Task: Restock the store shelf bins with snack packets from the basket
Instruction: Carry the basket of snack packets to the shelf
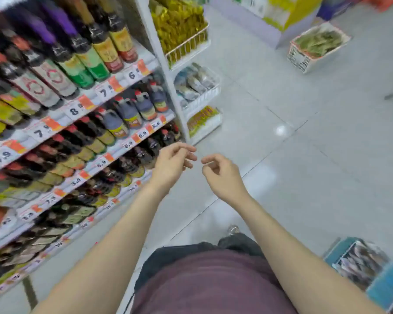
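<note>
- Our left hand [173, 162] is raised in front of the lower shelves. Its fingers are loosely curled and thumb and forefinger lie near each other; we see nothing held in it.
- Our right hand [224, 177] hangs just beside it without touching, over the grey floor tiles [304, 155]. It is curled in the same slack way and holds nothing we can see, though the blur might hide something very small.
- We find the basket [298, 58] on the floor at far right, well apart from both hands, filled with green snack packets [319, 41].
- At the end of the shelving, three wire bins sit one above another: the top bin [186, 47] holds gold packets, the middle bin [202, 98] grey-blue ones, and the lowest bin [208, 130] yellow-and-orange ones.
- To our left, dark sauce bottles [114, 118] stand in rows, with price tags [74, 111] along the shelf edges.
- Near our right forearm we see a blue carton [340, 248] of packets.
</note>
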Demonstrator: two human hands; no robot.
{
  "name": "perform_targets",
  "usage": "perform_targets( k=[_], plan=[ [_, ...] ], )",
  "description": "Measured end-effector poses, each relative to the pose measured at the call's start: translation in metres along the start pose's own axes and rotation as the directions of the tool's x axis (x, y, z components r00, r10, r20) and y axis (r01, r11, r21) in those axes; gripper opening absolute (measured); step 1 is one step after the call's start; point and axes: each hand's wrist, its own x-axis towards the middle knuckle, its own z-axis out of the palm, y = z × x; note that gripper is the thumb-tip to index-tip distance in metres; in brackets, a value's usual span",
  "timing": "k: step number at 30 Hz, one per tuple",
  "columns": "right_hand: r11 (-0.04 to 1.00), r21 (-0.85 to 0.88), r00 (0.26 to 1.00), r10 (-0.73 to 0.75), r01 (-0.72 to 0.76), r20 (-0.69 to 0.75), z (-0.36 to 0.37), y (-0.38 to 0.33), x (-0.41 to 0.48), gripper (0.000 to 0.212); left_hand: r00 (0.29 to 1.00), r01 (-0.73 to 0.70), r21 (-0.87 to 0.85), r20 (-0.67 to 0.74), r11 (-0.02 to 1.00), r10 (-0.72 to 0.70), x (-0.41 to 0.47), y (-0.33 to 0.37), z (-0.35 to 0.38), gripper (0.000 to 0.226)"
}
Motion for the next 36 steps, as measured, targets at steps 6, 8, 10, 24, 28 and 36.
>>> perform_targets(
  k=[6,8,10,24,28,36],
  plan=[
    [0.994,0.043,0.994,0.100,-0.099,-0.033,-0.121,0.036,0.059,0.022,0.978,-0.072,0.249,0.207,0.966,0.019,0.073,0.052,0.120,0.024],
    [0.987,0.078,0.986,0.148,-0.141,-0.080,-0.158,0.046,0.085,0.021,0.965,-0.128,0.336,0.260,0.933,0.038,0.103,0.065,0.156,0.022],
    [0.977,0.113,0.972,0.194,-0.180,-0.130,-0.190,0.056,0.117,0.021,0.947,-0.166,0.375,0.319,0.912,0.041,0.136,0.078,0.188,0.020],
    [0.976,0.117,0.914,0.215,-0.185,-0.343,-0.428,0.007,0.443,0.021,0.853,-0.269,0.354,0.520,0.896,0.050,0.487,0.264,0.383,0.025],
    [0.965,0.194,0.877,0.245,-0.178,-0.414,-0.508,-0.001,0.517,0.022,0.821,-0.321,0.368,0.568,0.872,0.062,0.567,0.326,0.458,0.025],
    [0.950,0.271,0.855,0.266,-0.154,-0.446,-0.662,0.026,0.689,0.026,0.798,-0.428,0.415,0.590,0.803,0.120,0.732,0.417,0.639,0.024]
  ],
)
